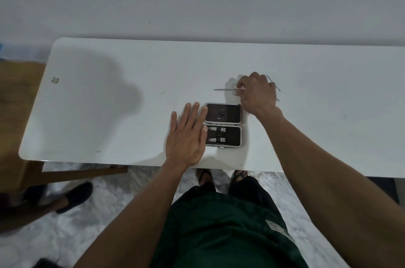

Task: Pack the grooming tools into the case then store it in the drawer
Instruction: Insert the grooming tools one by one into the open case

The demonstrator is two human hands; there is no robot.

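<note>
- Small black hinged grooming case with silver rim [223, 125] lies open flat on the white tabletop [109, 103], near the front edge, at the centre of the view.
- Near half holds two silver nail clippers [217, 134] under elastic loops; the rest of that half and the far half look empty. Judged: packing begun, less than half done.
- Small silver scissors [222, 89] lie on the table at 12 o'clock from the case, points toward 9 o'clock. Right hand [256, 92] has fingers curled down on the ring handles, apparently pinching them; exact contact is hidden.
- Thin grey metal pick tools [272, 82] lie at 1 o'clock from the case, partly under the right hand; count unclear.
- Left hand [188, 136] lies flat at 9 o'clock of the case, fingers straight and slightly spread, tips touching its left edge, steadying it.
- Remaining, judged: seat scissors and picks, close case, stow it. No drawer in view.
- Surface: long white table with rounded corner, chipped spot at far left, against a plain white wall. Marbled floor; wooden furniture at 9 o'clock; another person's dark shoe [74, 196] at 8 o'clock.
</note>
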